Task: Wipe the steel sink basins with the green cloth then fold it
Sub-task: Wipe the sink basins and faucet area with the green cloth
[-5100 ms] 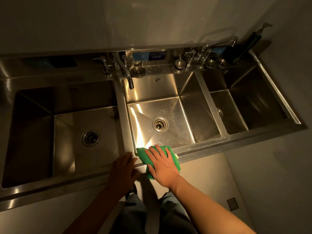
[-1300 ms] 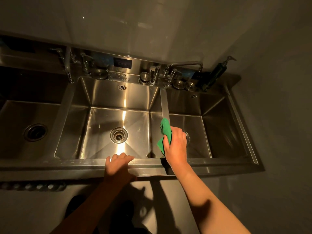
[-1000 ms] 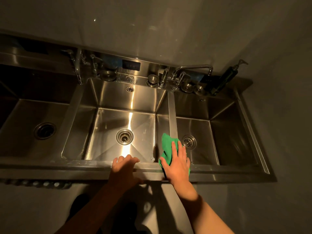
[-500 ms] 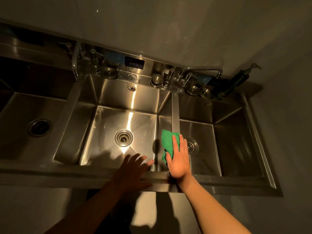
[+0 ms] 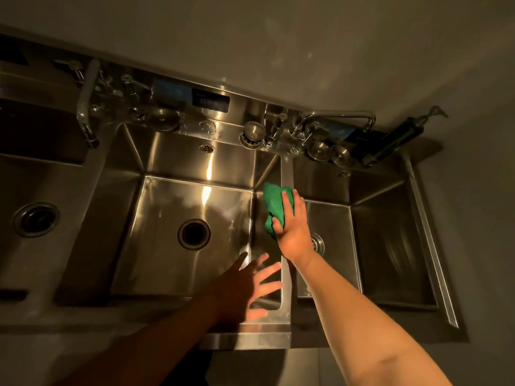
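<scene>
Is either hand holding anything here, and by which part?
No grip: the right hand presses the green cloth flat onto the divider; the left hand is empty.

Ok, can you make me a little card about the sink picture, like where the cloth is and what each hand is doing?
Cloth: green cloth, bunched on the steel divider between the middle basin and the right basin
Right hand: flat fingers pressing the cloth onto the divider
Left hand: fingers spread, holding nothing, over the middle basin's front right corner
Folded yet: no
Back right corner: dark pump bottle
</scene>
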`<state>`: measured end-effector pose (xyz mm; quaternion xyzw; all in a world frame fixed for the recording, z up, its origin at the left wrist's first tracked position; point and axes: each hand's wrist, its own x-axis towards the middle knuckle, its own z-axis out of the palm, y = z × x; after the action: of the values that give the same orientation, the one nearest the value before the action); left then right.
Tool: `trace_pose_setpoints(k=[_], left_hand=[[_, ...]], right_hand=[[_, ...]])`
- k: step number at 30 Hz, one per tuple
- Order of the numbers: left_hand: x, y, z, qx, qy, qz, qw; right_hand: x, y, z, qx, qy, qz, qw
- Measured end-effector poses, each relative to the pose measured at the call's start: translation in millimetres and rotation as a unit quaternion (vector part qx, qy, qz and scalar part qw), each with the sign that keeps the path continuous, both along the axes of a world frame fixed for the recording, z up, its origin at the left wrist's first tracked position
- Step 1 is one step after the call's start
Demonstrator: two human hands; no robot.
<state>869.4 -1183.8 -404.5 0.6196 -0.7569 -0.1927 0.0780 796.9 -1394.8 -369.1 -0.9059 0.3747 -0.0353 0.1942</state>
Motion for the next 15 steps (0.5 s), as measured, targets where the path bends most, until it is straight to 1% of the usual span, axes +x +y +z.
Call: trace_pose_setpoints(k=[7, 10, 13, 15], left_hand=[[10.7, -22.5, -3.7, -0.015, 0.051, -0.011, 0.999], [3.7, -20.5, 3.4, 0.004, 0.089, 0.025, 0.996], [4.5, -21.5, 11.3, 0.0, 0.074, 0.043, 0.996], [8.0, -24.6, 18.1, -0.002, 0.082, 0.041, 0.996]], right_hand=[[36.8, -42.4, -8.0, 0.004, -0.01, -0.009, 1.0], [54.1, -59.5, -9.8, 0.003, -0.007, -0.019, 1.0], [68.8, -73.8, -12.2, -0.004, -0.007, -0.028, 1.0], [76.9, -82.0, -13.1, -0.008, -0.005, -0.033, 0.999]])
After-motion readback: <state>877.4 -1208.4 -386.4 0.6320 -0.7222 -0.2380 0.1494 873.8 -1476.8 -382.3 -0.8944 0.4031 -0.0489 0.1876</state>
